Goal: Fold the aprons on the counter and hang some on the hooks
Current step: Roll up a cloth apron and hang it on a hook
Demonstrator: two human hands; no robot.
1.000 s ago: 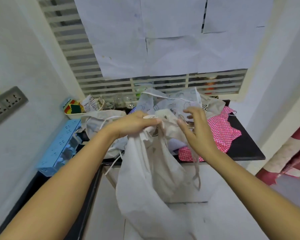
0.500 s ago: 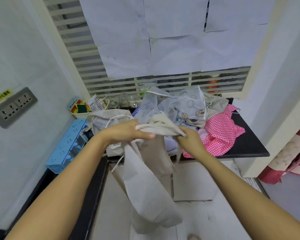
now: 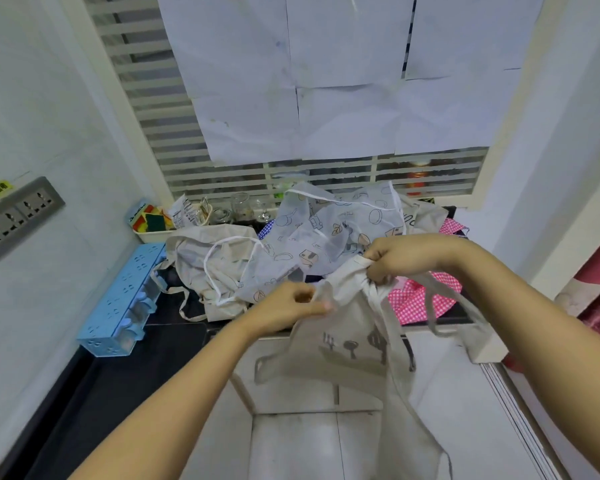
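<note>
The person holds one pale apron up in the air, in front of the bench. The left hand pinches the top edge of the cloth between thumb and fingers. The right hand is curled tight round a bunch of the same edge, a bit higher and off to the side. A moment ago the two hands were close together and the cloth was bunched up. Now the hands have pulled apart, so the top of the apron is stretched out and a grey picture of kitchen tools shows on its front. That looks like the start of the job: the apron is being opened flat so that it can be folded, and no fold is made yet. A long strap hangs in a loop under the right wrist and could get in the way.

The other aprons lie in a heap on the bench: a printed apron, a pink checked apron and a cream apron.

No hooks can be seen anywhere. The bottom of the held apron runs out of the picture, so its full length cannot be told. The heap hides how many aprons are under it
</note>
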